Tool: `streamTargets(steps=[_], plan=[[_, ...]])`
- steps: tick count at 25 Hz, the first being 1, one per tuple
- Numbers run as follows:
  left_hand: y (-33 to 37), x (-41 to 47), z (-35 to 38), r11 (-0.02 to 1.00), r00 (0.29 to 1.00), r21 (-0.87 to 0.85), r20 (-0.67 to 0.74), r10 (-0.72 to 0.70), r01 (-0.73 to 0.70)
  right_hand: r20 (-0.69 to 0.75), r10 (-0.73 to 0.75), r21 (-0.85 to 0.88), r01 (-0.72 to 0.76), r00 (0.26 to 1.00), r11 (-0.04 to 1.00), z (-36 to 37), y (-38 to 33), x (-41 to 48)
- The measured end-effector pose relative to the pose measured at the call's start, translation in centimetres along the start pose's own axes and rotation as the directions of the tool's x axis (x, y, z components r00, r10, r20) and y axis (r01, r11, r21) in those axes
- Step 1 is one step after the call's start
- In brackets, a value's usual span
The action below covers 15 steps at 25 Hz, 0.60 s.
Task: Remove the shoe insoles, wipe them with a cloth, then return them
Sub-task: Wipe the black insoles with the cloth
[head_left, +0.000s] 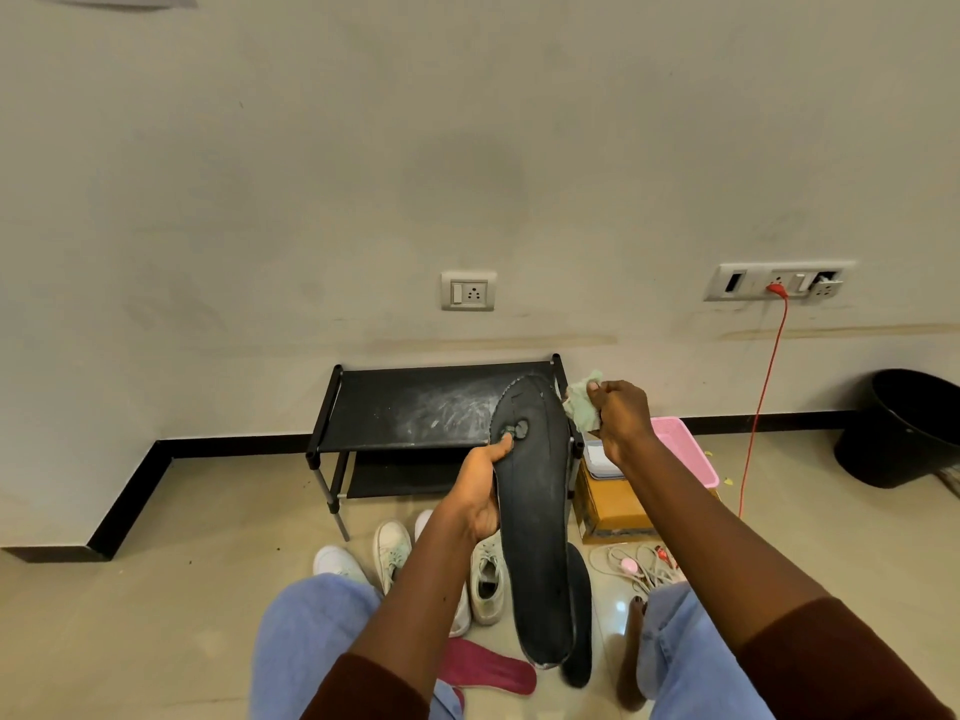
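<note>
fingers [615,394] of the right hand [621,415] are curled tight on a bunched pale green cloth [582,407], just beside the toe end of a black insole [537,537]. the left hand [475,491] grips that insole by its side edge, thumb pressed on the face near a worn patch, holding it upright in front of the shoe rack [405,402]. the wiping step looks to be in hand; whether the cloth touches the insole i cannot tell. the next move calls for pressing the cloth flat and drawing it down the face toward the heel. a second black insole [582,615], a pink insole [488,670] and white shoes [485,579] lie below.
</note>
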State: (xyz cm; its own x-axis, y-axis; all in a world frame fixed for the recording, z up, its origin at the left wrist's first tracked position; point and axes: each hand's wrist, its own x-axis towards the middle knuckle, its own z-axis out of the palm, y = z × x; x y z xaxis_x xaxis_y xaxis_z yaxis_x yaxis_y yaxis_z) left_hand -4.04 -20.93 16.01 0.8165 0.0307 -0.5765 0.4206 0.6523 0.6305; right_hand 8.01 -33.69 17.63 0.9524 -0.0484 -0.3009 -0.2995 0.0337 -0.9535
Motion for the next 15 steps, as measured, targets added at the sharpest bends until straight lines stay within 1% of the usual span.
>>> streamTargets(steps=[2, 4, 5, 6, 7, 8, 9, 10, 11, 12, 15], plan=[[-0.1, 0.1, 0.1, 0.999, 0.998, -0.053, 0.056, 0.007, -0.004, -0.024, -0.107, -0.065, 0.105, 0.994, 0.992, 0.1, -0.1, -0.6], [-0.3, 0.1, 0.0, 0.996, 0.993, -0.092, 0.111, 0.03, -0.02, -0.039, -0.233, -0.129, 0.226, 0.972, 0.965, 0.2, -0.3, -1.6], [-0.4, 0.2, 0.0, 0.993, 0.99, -0.111, 0.136, 0.044, -0.029, -0.039, -0.314, -0.19, 0.301, 0.949, 0.934, 0.4, -0.5, -2.2], [-0.5, 0.2, -0.1, 0.991, 0.986, -0.127, 0.155, 0.056, -0.036, -0.023, -0.414, -0.282, 0.392, 0.91, 0.876, 0.6, -0.7, -2.9], [-0.6, 0.3, -0.1, 0.989, 0.982, -0.142, 0.178, 0.066, -0.041, 0.027, -0.521, -0.393, 0.488, 0.853, 0.779, 0.8, -0.7, -3.3], [-0.8, 0.3, -0.1, 0.987, 0.978, -0.156, 0.194, 0.074, -0.044, 0.121, -0.605, -0.531, 0.566, 0.787, 0.631, 1.1, -0.5, -3.6], [-0.9, 0.3, 0.0, 0.984, 0.975, -0.17, 0.205, 0.08, -0.045, 0.246, -0.639, -0.659, 0.61, 0.728, 0.441, 1.5, -0.1, -3.9], [-1.0, 0.3, 0.1, 0.982, 0.973, -0.185, 0.211, 0.089, -0.049, 0.357, -0.613, -0.744, 0.611, 0.705, 0.269, 2.1, 0.3, -4.2], [-1.1, 0.4, 0.2, 0.978, 0.971, -0.202, 0.219, 0.094, -0.049, 0.413, -0.571, -0.784, 0.596, 0.71, 0.174, 2.6, 1.0, -4.3], [-1.1, 0.4, 0.2, 0.974, 0.97, -0.221, 0.221, 0.099, -0.049, 0.431, -0.526, -0.799, 0.581, 0.733, 0.155, 3.1, 1.4, -4.5], [-1.2, 0.5, -0.2, 0.962, 0.971, -0.267, 0.211, 0.113, -0.054, 0.454, -0.483, -0.778, 0.597, 0.749, 0.194, 3.6, 1.9, -4.9]])
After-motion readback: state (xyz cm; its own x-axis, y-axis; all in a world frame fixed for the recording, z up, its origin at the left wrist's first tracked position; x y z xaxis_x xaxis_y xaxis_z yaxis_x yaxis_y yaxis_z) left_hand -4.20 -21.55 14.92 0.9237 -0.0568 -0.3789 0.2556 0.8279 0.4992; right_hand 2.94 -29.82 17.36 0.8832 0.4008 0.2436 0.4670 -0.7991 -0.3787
